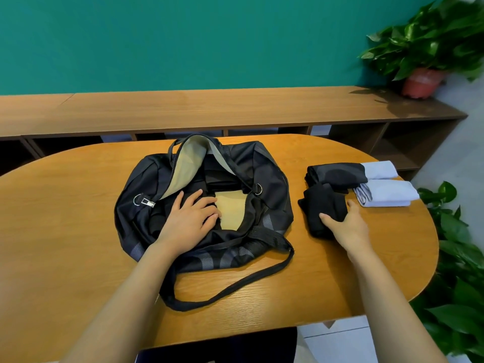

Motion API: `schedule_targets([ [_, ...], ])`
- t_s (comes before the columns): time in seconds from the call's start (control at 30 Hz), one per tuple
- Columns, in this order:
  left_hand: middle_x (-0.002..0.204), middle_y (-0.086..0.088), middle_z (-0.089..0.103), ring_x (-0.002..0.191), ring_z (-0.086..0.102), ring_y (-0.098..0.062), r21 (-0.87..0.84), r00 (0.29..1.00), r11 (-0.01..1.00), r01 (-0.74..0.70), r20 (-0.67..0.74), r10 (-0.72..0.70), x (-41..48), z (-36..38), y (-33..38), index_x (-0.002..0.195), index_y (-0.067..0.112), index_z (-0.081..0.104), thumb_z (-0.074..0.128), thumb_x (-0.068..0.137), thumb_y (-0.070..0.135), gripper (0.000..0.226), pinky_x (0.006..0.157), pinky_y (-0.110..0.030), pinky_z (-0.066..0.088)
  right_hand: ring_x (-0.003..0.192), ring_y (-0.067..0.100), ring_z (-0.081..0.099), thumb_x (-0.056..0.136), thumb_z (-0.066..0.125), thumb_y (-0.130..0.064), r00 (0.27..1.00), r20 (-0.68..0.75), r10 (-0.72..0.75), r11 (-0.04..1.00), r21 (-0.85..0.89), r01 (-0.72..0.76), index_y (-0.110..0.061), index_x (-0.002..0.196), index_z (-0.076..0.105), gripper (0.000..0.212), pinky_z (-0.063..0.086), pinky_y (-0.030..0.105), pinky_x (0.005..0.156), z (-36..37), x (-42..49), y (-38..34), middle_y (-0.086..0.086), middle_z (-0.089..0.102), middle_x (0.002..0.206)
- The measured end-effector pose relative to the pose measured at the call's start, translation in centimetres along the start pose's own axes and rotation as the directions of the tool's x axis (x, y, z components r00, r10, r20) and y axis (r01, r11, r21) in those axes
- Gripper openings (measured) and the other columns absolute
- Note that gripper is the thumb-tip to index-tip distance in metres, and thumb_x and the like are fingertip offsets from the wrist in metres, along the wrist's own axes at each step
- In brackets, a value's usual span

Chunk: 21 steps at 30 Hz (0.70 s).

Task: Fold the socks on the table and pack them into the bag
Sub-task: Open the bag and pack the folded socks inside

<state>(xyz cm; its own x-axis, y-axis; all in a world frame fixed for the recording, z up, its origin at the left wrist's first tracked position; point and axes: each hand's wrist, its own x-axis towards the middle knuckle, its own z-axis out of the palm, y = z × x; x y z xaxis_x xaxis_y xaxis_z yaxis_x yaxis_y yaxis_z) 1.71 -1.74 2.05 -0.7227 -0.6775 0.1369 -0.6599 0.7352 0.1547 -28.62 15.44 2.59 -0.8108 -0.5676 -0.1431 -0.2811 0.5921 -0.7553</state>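
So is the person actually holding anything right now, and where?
The right hand pinches the folded black sock at its near right corner. The left hand lies on the bag by its opening; a grip there cannot be told.

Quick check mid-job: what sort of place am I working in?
Probably a home room or an office lounge, not a workshop: an oval wooden table, a low wooden shelf along a teal wall, and potted plants.

I could read nothing here: no word, brand, number or sign showed on the bag [269, 179] in the middle of the table [78, 205], on the black sock [324, 208] and the folded socks [387, 192] near its right edge, or on the plant pot [421, 83].
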Motion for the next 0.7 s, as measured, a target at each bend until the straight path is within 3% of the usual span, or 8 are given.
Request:
schedule_targets([
  [0.1, 0.147, 0.019, 0.04, 0.148, 0.013, -0.015, -0.01, 1.0, 1.0, -0.014, -0.014, 0.014, 0.0, 0.0, 0.0, 0.116, 0.043, 0.061, 0.002, 0.088, 0.058, 0.067, 0.119, -0.045, -0.005, 0.115, 0.036, 0.051, 0.079, 0.077, -0.039, 0.998, 0.054, 0.01, 0.996, -0.092, -0.005, -0.009, 0.122, 0.053, 0.058, 0.047, 0.05, 0.094, 0.0, -0.4, 0.4, 0.012, 0.059, 0.119],
  [0.27, 0.152, 0.011, 0.037, 0.149, 0.011, -0.019, -0.068, 0.998, 0.997, 0.039, -0.047, -0.042, 0.2, -0.4, 0.9, 0.13, 0.035, 0.057, 0.036, 0.102, 0.039, 0.035, 0.118, -0.05, -0.009, 0.095, 0.023, 0.053, 0.08, 0.078, -0.02, 0.991, 0.133, -0.028, 1.0, -0.005, 0.029, -0.012, 0.119, 0.044, 0.053, 0.044, 0.03, 0.064, -0.5, -2.1, -0.4, 0.007, 0.055, 0.108],
  [0.33, 0.148, 0.007, 0.042, 0.146, 0.02, -0.02, -0.138, 0.975, 0.99, 0.01, -0.218, -0.04, -0.1, -0.8, 2.5, 0.13, 0.03, 0.058, 0.047, 0.1, 0.031, 0.031, 0.12, -0.05, 0.001, 0.084, 0.015, 0.052, 0.081, 0.077, -0.014, 0.992, 0.113, -0.056, 0.994, 0.101, 0.044, -0.015, 0.114, 0.043, 0.048, 0.041, 0.025, 0.058, -0.8, -3.1, -0.8, 0.008, 0.056, 0.108],
  [0.4, 0.136, 0.007, 0.053, 0.133, 0.04, -0.014, -0.337, 0.926, 0.94, -0.051, -0.369, -0.083, -0.8, -1.8, 5.4, 0.124, 0.025, 0.062, 0.055, 0.098, 0.025, 0.028, 0.114, -0.041, 0.027, 0.083, 0.009, 0.052, 0.081, 0.076, -0.013, 0.995, 0.043, -0.086, 0.966, 0.246, 0.073, -0.017, 0.115, 0.043, 0.047, 0.043, 0.024, 0.061, -1.3, -4.5, -1.1, 0.008, 0.057, 0.11],
  [0.47, 0.12, 0.009, 0.062, 0.113, 0.054, -0.005, -0.664, 0.915, 0.747, -0.044, -0.328, -0.237, -1.5, -2.9, 9.2, 0.12, 0.022, 0.065, 0.058, 0.096, 0.02, 0.025, 0.097, -0.024, 0.042, 0.091, 0.012, 0.059, 0.08, 0.077, -0.014, 0.995, 0.046, -0.085, 0.871, 0.488, 0.051, -0.019, 0.118, 0.048, 0.048, 0.047, 0.024, 0.068, -2.0, -6.6, -2.0, 0.004, 0.061, 0.11],
  [0.53, 0.116, 0.009, 0.065, 0.108, 0.06, -0.002, -0.921, 0.937, 0.376, 0.101, -0.039, -0.347, -2.0, -4.1, 12.8, 0.128, 0.02, 0.061, 0.059, 0.095, 0.026, 0.033, 0.095, -0.019, 0.047, 0.098, 0.017, 0.066, 0.074, 0.077, -0.02, 0.969, 0.19, -0.161, 0.718, 0.696, -0.017, -0.021, 0.121, 0.054, 0.052, 0.053, 0.03, 0.081, -2.3, -9.0, -3.4, 0.001, 0.068, 0.109],
  [0.63, 0.125, 0.001, 0.066, 0.116, 0.061, -0.012, -0.941, 0.937, -0.222, 0.255, 0.298, -0.185, -2.5, -5.1, 16.2, 0.136, 0.018, 0.054, 0.053, 0.096, 0.038, 0.044, 0.102, -0.032, 0.048, 0.104, 0.013, 0.067, 0.067, 0.076, -0.034, 0.884, 0.359, -0.298, 0.717, 0.695, -0.041, -0.026, 0.122, 0.059, 0.058, 0.054, 0.032, 0.087, -1.5, -11.4, -4.4, -0.004, 0.071, 0.11],
  [0.7, 0.122, -0.006, 0.068, 0.115, 0.063, -0.02, -0.869, 0.925, -0.422, 0.257, 0.348, -0.153, -2.8, -5.7, 16.7, 0.13, 0.016, 0.058, 0.047, 0.099, 0.036, 0.039, 0.099, -0.039, 0.05, 0.109, 0.01, 0.062, 0.067, 0.073, -0.047, 0.898, 0.311, -0.311, 0.798, 0.599, 0.069, -0.031, 0.12, 0.06, 0.057, 0.053, 0.026, 0.086, -0.6, -12.1, -4.6, -0.007, 0.067, 0.117],
])
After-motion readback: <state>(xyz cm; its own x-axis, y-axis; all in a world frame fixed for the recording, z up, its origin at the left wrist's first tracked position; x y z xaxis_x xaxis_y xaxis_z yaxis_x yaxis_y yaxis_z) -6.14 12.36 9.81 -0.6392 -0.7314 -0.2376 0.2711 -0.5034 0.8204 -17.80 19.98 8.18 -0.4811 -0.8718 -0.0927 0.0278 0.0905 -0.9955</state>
